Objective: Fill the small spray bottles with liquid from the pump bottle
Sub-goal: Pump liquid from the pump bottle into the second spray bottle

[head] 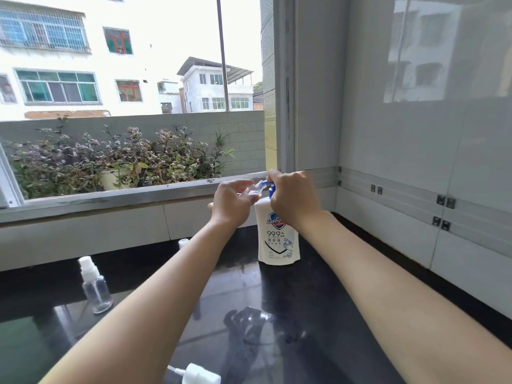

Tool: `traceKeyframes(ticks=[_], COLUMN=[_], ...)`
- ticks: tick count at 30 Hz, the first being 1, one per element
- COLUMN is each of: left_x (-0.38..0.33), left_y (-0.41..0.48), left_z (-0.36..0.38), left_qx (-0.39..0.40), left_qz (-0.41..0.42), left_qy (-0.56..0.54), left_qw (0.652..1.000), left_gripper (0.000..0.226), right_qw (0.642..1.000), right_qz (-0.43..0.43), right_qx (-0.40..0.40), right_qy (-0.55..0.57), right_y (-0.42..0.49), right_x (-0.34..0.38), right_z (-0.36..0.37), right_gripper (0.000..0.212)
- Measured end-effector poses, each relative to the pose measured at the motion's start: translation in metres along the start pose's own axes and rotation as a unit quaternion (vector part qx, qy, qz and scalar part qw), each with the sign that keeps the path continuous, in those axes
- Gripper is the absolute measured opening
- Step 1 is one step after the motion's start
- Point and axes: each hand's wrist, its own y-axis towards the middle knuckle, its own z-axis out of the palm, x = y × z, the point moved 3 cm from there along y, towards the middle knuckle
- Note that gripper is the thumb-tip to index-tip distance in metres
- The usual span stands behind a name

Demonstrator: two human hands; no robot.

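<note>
Indoors, at a black countertop (277,300) beside an open window (133,106), a person presses the blue pump head (270,187) of a white pump bottle (278,236) with the right hand (293,199), whose fingers are closed over the top of the pump. The left hand (231,202) grips a small clear spray bottle (253,189), tilted with its open mouth up against the pump's spout. The two hands sit close together, at about 12 o'clock from the centre of the counter, the left just at 9 o'clock of the right. The pump bottle stands upright on the counter below them, its printed label facing the camera.

A second small spray bottle (95,286), clear with a white sprayer top fitted, stands upright at about 9 o'clock on the counter, well apart from the hands. A small white cap (183,242) shows near the counter's far edge, beside the left forearm. At 6 o'clock, by the lower frame edge, a white sprayer head (199,375) lies partly cut off. Potted plants (119,159) fill the ledge outside.
</note>
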Motion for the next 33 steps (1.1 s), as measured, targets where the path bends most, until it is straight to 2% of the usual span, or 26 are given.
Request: traceKeyframes(ticks=[5, 12, 17, 22, 28, 33], left_x=[-0.006, -0.002, -0.008, -0.004, -0.004, -0.007], left_y=[0.001, 0.000, 0.001, 0.001, 0.000, 0.001], left_z=[-0.002, -0.001, -0.004, -0.003, -0.002, -0.004], left_qx=[-0.011, -0.005, -0.007, -0.004, -0.008, -0.006], left_qz=[-0.002, -0.009, -0.006, -0.004, -0.008, -0.003], left_qy=[-0.010, 0.000, -0.016, -0.011, -0.019, -0.014], left_qw=[1.000, 1.000, 1.000, 1.000, 1.000, 1.000], left_gripper=[0.034, 0.036, 0.036, 0.037, 0.036, 0.037], right_qw=[1.000, 0.999, 1.000, 0.999, 1.000, 1.000], right_qz=[-0.003, 0.018, -0.007, 0.009, -0.003, -0.003], right_qx=[0.021, -0.020, 0.009, -0.028, 0.010, 0.001], right_qy=[0.010, 0.020, 0.021, 0.015, 0.011, -0.004], right_y=[0.014, -0.003, 0.016, 0.003, 0.013, 0.014], right_x=[0.000, -0.001, -0.003, -0.002, 0.000, -0.004], right_z=[-0.015, -0.001, -0.010, -0.001, -0.006, -0.005], right_gripper=[0.022, 0.023, 0.023, 0.022, 0.022, 0.022])
